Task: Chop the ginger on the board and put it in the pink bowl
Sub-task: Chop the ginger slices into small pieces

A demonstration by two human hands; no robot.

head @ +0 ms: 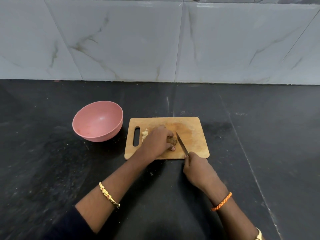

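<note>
Left hand (158, 142) pins the ginger (172, 140), right hand (195, 164) grips the knife (181, 142); blade near fingertips (172, 149) could nick them.

Even, fairly bright light; soft glare on the tiled wall (155, 40) and inside the pink bowl (101, 118). Wide-angle bending at the frame edges; slight softness throughout.

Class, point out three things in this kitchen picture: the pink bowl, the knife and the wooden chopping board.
pink bowl (97, 121): head view, on its inner wall.
knife (181, 142): head view, on the middle of the blade.
chopping board (194, 134): head view, on a bare part right of the blade.
</note>
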